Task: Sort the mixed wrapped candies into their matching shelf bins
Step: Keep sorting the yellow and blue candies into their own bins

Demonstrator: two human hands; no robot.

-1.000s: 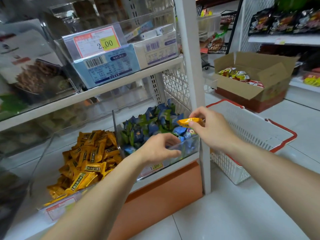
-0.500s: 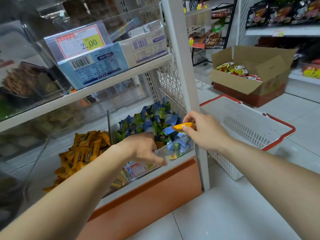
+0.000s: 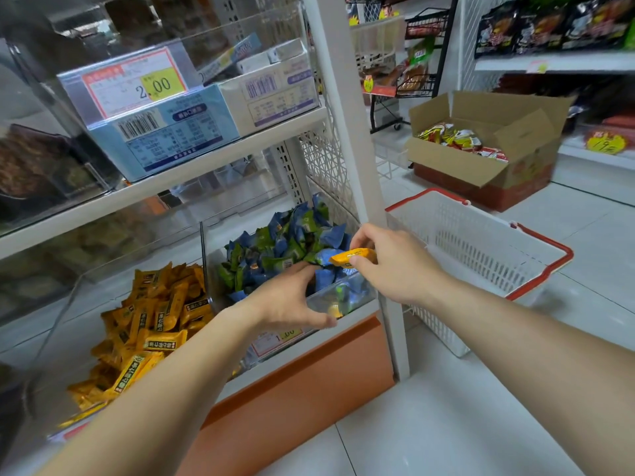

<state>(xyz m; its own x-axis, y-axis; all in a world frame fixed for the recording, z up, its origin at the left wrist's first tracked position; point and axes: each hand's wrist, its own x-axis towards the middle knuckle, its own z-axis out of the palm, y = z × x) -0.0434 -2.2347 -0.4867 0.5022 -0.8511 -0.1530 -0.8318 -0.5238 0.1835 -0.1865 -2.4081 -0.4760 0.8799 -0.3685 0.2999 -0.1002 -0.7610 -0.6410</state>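
My right hand (image 3: pixel 391 266) pinches a yellow wrapped candy (image 3: pixel 352 256) over the right end of a clear bin (image 3: pixel 357 295) heaped with blue and green candies (image 3: pixel 285 245). My left hand (image 3: pixel 292 300) reaches into that bin's front, fingers among the blue wrappers and thumb over the clear front wall; I cannot see whether it holds one. To the left, a second clear bin (image 3: pixel 65 304) holds yellow wrapped candies (image 3: pixel 154 321) that look like the one in my right hand.
A white shelf post (image 3: pixel 347 132) stands right beside the blue bin. Behind it on the floor sit a white basket with red handles (image 3: pixel 481 255) and an open cardboard box (image 3: pixel 481 146) of snack packs. The upper shelf carries boxes and a price tag (image 3: pixel 137 84).
My left hand has slid forward into the blue bin's front. My right hand has dipped slightly with the yellow candy. The view shifted a little to the right.
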